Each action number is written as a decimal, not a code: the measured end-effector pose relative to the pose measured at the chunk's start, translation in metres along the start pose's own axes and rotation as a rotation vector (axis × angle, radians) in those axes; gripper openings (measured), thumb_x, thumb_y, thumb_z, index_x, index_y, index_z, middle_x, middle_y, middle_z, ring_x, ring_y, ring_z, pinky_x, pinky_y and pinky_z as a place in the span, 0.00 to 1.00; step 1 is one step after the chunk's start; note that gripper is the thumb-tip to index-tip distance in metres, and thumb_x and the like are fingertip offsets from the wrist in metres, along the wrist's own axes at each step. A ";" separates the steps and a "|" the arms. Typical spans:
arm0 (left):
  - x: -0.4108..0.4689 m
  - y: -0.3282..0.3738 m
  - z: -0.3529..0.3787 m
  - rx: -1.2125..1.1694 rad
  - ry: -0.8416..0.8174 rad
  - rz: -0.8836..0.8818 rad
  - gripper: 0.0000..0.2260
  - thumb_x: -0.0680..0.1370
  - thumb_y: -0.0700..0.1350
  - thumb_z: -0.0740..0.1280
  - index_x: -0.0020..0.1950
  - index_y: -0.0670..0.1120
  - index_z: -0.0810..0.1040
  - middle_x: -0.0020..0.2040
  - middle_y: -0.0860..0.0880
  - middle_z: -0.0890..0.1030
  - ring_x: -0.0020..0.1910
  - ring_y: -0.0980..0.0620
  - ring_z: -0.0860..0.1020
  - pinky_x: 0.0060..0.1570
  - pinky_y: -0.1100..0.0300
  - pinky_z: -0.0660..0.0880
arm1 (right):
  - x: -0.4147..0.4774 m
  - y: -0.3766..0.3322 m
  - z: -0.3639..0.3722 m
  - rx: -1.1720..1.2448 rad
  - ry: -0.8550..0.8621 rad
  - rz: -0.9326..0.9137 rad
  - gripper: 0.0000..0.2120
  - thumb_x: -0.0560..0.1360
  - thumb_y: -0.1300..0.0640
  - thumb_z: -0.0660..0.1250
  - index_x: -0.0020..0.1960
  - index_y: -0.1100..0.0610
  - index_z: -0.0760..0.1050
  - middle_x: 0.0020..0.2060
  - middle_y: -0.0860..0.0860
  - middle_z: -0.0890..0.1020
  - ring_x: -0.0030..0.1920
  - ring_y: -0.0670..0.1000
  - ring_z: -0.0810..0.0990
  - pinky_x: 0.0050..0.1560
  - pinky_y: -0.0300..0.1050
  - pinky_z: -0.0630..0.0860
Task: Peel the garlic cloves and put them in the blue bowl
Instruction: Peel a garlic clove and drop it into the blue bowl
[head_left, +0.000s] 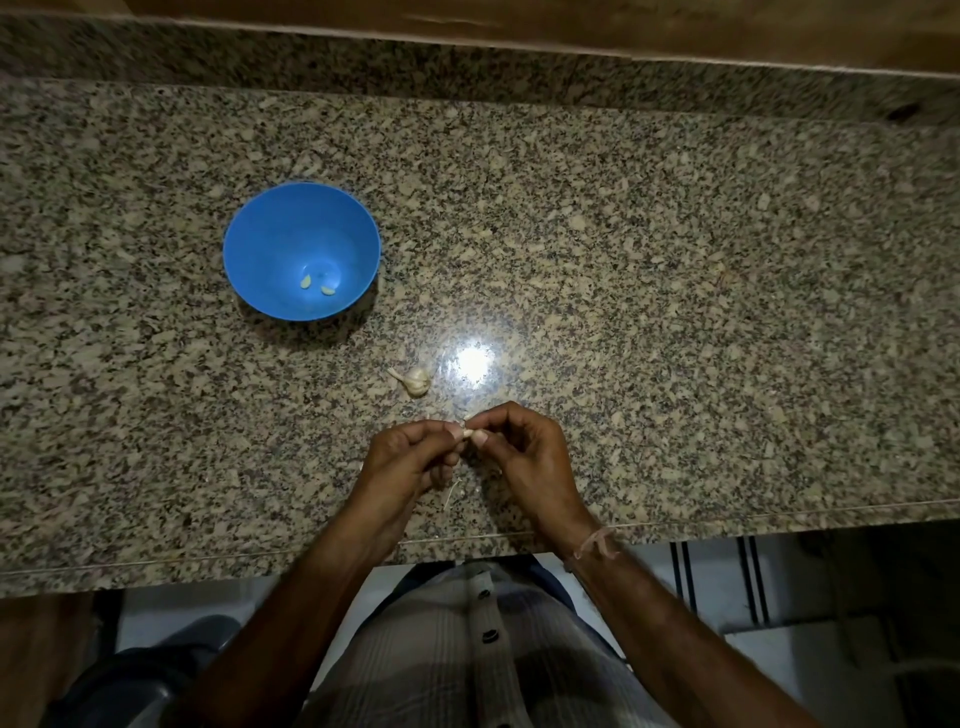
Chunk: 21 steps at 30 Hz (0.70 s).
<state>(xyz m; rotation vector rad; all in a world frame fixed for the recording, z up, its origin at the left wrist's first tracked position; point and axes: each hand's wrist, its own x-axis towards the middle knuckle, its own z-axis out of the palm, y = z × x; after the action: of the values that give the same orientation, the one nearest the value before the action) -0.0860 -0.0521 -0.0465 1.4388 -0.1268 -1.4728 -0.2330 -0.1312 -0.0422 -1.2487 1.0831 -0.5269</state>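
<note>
Round plastic bowl (260, 244): plain bright blue, no pattern.
Two peeled garlic cloves (306, 282) inside: pale yellow.
Small whole garlic bulb (417, 382): off-white, faint beige streaks.
Small garlic clove (469, 433) at centre: cream.
Polished granite counter (675, 312): beige, grey and black speckle, one white glare spot.
Wooden strip (519, 21) behind: warm brown.
Buttoned cloth shirt (415, 654): grey-beige check, dark round buttons (489, 635).
Thin thread wristband (597, 543): faded pink.
</note>
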 end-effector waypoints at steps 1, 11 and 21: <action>0.000 0.000 0.001 -0.048 -0.006 -0.028 0.04 0.79 0.39 0.72 0.48 0.42 0.87 0.40 0.45 0.83 0.38 0.54 0.78 0.37 0.63 0.75 | 0.000 0.000 0.000 0.001 -0.005 0.002 0.06 0.79 0.67 0.71 0.50 0.59 0.84 0.44 0.55 0.87 0.49 0.60 0.86 0.54 0.63 0.84; -0.003 -0.007 0.017 0.068 0.059 0.008 0.09 0.83 0.42 0.68 0.49 0.41 0.86 0.37 0.47 0.79 0.34 0.55 0.75 0.35 0.60 0.72 | -0.007 0.002 0.003 -0.012 0.025 -0.057 0.05 0.78 0.67 0.73 0.52 0.60 0.85 0.45 0.54 0.88 0.49 0.57 0.87 0.54 0.56 0.84; -0.007 -0.005 0.016 0.511 0.159 0.390 0.06 0.80 0.40 0.72 0.53 0.50 0.84 0.44 0.52 0.85 0.43 0.55 0.83 0.41 0.63 0.79 | -0.005 0.006 -0.003 0.047 0.052 0.029 0.02 0.78 0.63 0.74 0.51 0.61 0.84 0.44 0.58 0.87 0.46 0.55 0.86 0.51 0.53 0.85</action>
<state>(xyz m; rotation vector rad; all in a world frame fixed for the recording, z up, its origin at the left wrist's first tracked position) -0.1031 -0.0542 -0.0408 1.8053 -0.6861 -1.0378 -0.2396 -0.1270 -0.0456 -1.1819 1.1247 -0.5626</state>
